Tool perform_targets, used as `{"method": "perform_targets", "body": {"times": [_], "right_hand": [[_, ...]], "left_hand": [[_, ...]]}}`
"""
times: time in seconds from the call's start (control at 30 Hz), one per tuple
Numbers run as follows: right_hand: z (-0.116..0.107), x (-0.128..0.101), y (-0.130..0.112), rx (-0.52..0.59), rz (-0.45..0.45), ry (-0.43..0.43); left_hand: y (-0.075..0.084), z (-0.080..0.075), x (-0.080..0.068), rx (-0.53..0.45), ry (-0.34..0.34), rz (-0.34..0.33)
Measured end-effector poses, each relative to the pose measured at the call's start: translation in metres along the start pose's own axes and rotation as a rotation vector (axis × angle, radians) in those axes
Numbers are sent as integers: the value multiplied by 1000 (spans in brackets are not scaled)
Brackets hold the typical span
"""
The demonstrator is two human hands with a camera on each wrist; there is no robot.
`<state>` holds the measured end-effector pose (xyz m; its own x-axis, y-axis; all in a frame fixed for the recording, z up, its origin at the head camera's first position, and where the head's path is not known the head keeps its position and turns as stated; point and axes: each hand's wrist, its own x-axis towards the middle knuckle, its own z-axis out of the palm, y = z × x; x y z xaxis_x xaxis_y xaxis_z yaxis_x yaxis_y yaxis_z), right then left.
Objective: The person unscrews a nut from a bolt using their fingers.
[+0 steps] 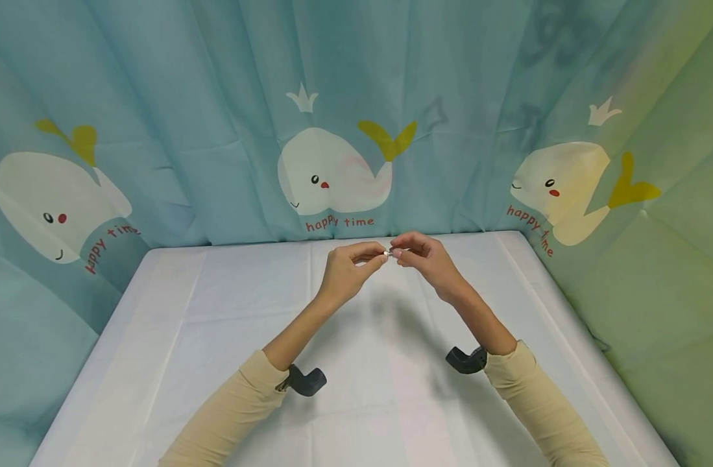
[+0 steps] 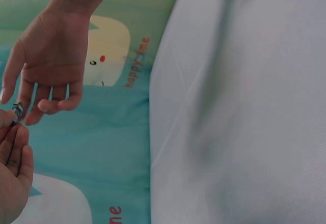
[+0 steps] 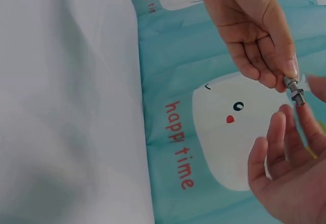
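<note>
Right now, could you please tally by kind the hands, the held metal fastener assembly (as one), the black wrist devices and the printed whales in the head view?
Left hand and right hand: 2
Metal fastener assembly: 1
Black wrist devices: 2
Printed whales: 3
Total: 8

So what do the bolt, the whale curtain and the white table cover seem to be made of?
Bolt: metal, probably steel or plated, going by its silver-grey shine and ridged threads. Curtain: thin, printed sheet with a slight sheen, hanging in soft folds; polyester or plastic, I can't tell which. Table cover: smooth, mostly matte, with faint straight creases; perhaps cloth, possibly vinyl.
</note>
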<state>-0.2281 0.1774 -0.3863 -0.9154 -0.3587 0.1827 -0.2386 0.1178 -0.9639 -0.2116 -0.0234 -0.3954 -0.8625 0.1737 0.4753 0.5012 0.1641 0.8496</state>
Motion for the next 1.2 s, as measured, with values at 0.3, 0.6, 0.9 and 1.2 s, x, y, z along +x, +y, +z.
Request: {"method": "perform_targets", "body": {"times": [0.3, 0.6, 0.9, 1.2], "right_hand": [[-1, 1, -3, -18, 84, -6], [-2, -2, -3, -10, 30, -34], [-2, -3, -3, 3, 2, -44], [-3, -1, -2, -6, 51, -5]], "left_hand": [[1, 0, -1, -16, -8, 9], [2, -2, -1, -8, -22, 0], [3, -1, -1, -14, -17, 5], [2, -1, 0, 3, -19, 0]]}}
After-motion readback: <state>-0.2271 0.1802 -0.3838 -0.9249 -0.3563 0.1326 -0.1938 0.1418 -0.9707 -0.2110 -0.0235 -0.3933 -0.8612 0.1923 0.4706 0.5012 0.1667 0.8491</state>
